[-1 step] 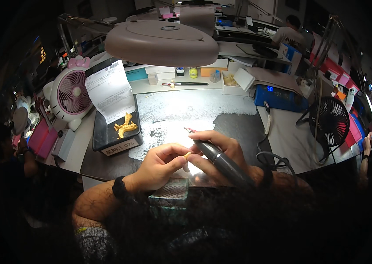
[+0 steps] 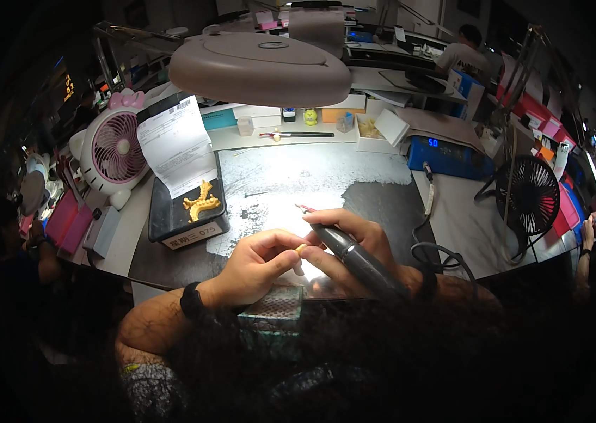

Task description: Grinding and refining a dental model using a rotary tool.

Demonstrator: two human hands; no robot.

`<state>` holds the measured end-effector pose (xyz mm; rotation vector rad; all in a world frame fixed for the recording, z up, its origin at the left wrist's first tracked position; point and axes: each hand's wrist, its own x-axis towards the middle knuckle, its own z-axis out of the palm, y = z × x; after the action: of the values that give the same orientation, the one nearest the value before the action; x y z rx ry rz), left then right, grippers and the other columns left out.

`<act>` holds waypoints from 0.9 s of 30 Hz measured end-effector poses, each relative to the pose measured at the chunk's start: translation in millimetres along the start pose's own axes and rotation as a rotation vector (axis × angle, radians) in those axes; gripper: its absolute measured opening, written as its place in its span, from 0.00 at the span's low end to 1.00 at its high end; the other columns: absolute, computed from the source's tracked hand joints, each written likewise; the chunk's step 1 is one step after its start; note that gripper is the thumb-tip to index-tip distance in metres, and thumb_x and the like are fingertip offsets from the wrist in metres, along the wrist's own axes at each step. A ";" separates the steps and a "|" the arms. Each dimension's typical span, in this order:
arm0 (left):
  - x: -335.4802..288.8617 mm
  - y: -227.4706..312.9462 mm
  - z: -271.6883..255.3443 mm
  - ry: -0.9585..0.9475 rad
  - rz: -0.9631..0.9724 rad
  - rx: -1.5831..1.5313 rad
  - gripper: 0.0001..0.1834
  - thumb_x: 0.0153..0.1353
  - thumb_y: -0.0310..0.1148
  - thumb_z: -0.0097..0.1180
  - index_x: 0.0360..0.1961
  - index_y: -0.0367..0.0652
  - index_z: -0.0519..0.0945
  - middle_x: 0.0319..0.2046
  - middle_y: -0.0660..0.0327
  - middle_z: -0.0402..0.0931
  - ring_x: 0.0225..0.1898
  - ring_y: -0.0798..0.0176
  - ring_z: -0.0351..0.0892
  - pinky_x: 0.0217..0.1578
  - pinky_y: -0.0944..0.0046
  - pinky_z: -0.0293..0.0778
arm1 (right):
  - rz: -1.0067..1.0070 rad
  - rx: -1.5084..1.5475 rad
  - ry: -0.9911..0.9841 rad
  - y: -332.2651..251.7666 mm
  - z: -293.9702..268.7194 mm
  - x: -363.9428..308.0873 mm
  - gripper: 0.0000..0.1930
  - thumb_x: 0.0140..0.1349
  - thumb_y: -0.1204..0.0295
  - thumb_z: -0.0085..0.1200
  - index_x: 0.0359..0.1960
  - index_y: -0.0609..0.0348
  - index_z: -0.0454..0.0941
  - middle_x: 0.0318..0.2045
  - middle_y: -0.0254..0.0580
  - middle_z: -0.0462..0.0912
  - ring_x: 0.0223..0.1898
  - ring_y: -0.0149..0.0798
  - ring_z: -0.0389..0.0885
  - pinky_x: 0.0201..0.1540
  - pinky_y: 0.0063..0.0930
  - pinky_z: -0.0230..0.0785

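Observation:
My left hand (image 2: 261,261) is closed in a pinch on a small yellowish piece (image 2: 300,249), whose exact kind is too small to tell. In my right hand (image 2: 361,240) lies a thick dark rotary handpiece (image 2: 365,268), its thin reddish tip (image 2: 304,208) pointing up and away from the piece. My right fingertips meet the small piece beside the left ones. To the left, a black tray (image 2: 188,224) holds yellow dental models (image 2: 203,203) and a curled paper sheet (image 2: 176,144).
A large lamp (image 2: 259,70) hangs over the lit worktop (image 2: 312,166). Behind the worktop lie a brush (image 2: 305,134) and small boxes. On the right stand a blue control unit (image 2: 449,156), its cord (image 2: 428,190) and a black fan (image 2: 527,194). A white-and-pink fan (image 2: 116,144) stands left.

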<state>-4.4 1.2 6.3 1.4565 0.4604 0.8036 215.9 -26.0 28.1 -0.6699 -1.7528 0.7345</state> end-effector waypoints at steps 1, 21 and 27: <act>-0.1 0.2 0.3 0.002 0.001 -0.001 0.13 0.72 0.31 0.54 0.52 0.33 0.77 0.43 0.62 0.78 0.43 0.71 0.77 0.47 0.68 0.76 | 0.028 -0.001 -0.002 0.2 0.0 -0.3 0.20 0.58 0.79 0.65 0.52 0.65 0.76 0.30 0.45 0.85 0.35 0.29 0.85 0.55 0.28 0.75; 1.2 -6.0 -3.3 0.006 0.043 -0.051 0.12 0.71 0.29 0.54 0.52 0.34 0.77 0.46 0.60 0.78 0.45 0.69 0.79 0.48 0.66 0.76 | -0.022 0.099 0.007 6.7 -0.1 1.4 0.21 0.58 0.81 0.64 0.54 0.64 0.75 0.37 0.46 0.85 0.38 0.31 0.85 0.40 0.23 0.78; 0.5 -8.4 -5.3 0.026 0.005 -0.090 0.14 0.72 0.33 0.54 0.52 0.34 0.78 0.46 0.55 0.77 0.45 0.61 0.79 0.48 0.58 0.78 | -0.026 0.080 0.003 8.8 0.2 1.8 0.22 0.58 0.81 0.64 0.55 0.64 0.74 0.38 0.46 0.85 0.40 0.32 0.86 0.41 0.22 0.79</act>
<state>-6.3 5.8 -2.3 1.3663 0.4352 0.8378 216.0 -19.0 22.6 -0.5927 -1.7172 0.7809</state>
